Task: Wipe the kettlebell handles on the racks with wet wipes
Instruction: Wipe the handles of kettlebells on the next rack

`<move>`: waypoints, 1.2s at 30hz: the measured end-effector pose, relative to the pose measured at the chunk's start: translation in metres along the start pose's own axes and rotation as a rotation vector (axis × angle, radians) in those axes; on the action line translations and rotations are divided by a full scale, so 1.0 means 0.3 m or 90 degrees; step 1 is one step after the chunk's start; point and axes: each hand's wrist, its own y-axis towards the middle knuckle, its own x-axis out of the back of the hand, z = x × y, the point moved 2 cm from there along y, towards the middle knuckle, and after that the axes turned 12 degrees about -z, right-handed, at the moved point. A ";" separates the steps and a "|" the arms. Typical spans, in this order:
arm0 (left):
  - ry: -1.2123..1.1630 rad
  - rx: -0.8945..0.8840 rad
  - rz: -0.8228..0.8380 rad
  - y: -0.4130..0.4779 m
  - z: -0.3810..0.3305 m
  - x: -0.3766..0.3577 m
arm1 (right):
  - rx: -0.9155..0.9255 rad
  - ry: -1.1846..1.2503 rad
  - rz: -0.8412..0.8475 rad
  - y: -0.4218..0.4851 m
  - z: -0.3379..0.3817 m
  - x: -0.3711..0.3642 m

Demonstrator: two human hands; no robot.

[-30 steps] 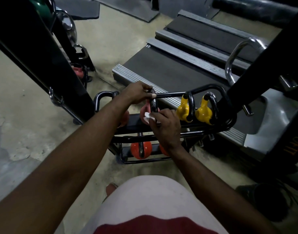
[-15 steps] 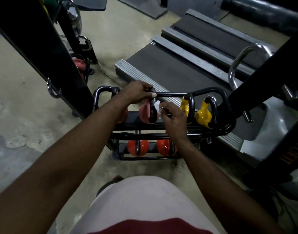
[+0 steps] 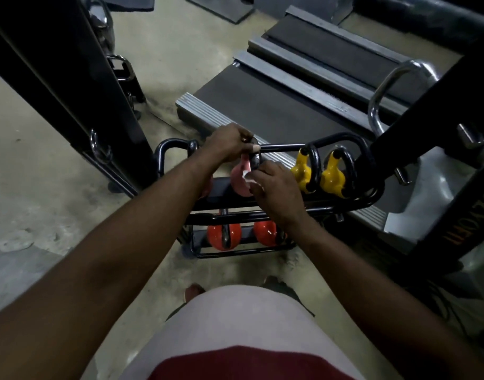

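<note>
A low black kettlebell rack stands on the floor before me. A pink kettlebell sits on its top shelf. My left hand grips the top of that kettlebell's black handle. My right hand pinches a white wet wipe against the lower part of the same handle. Two yellow kettlebells with black handles sit to the right on the top shelf. Two red kettlebells rest on the lower shelf.
A treadmill deck lies just behind the rack. A black machine frame rises on the left, another black upright with a chrome loop on the right. My feet and shirt fill the bottom of the view.
My right hand, with the wipe, rose up the pink kettlebell's handle and has come back down its side. My left hand kept its grip on the handle top.
</note>
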 end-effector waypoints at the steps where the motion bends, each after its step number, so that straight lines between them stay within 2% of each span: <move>1: -0.006 0.005 0.002 0.000 0.000 -0.001 | -0.055 0.044 -0.024 0.009 -0.006 0.002; 3: -0.004 0.008 0.008 -0.002 -0.004 -0.006 | -0.229 0.204 -0.077 0.005 -0.035 0.013; 5: -0.008 0.014 -0.020 -0.021 -0.010 -0.018 | -0.437 0.379 -0.065 -0.031 -0.086 0.010; 8: -0.105 0.022 -0.221 -0.130 -0.038 -0.024 | -0.605 0.551 0.000 -0.054 -0.178 0.004; 10: -0.149 -0.002 -0.372 -0.257 -0.056 -0.035 | -0.623 0.626 0.017 -0.018 -0.226 0.011; 13: -0.071 -0.089 -0.454 -0.443 -0.047 -0.123 | -0.530 0.645 0.078 0.072 -0.249 0.001; 14: -0.020 -0.120 -0.455 -0.485 -0.037 -0.168 | -0.460 0.595 0.105 0.099 -0.254 -0.007; 17: 0.065 -0.189 -0.469 -0.535 -0.005 -0.279 | -0.136 0.354 0.135 0.157 -0.263 -0.023; 22: 0.081 -0.255 -0.467 -0.518 -0.018 -0.324 | 0.152 0.171 0.119 0.167 -0.231 0.033; 24: 0.082 -0.266 -0.468 -0.508 -0.033 -0.318 | 0.247 0.144 0.135 0.153 -0.220 0.043; 32: 0.118 -0.262 -0.461 -0.491 -0.025 -0.328 | 0.368 0.136 0.242 0.170 -0.247 0.044; 36: 0.110 -0.255 -0.457 -0.485 0.002 -0.335 | 0.291 0.109 0.218 0.296 -0.250 0.027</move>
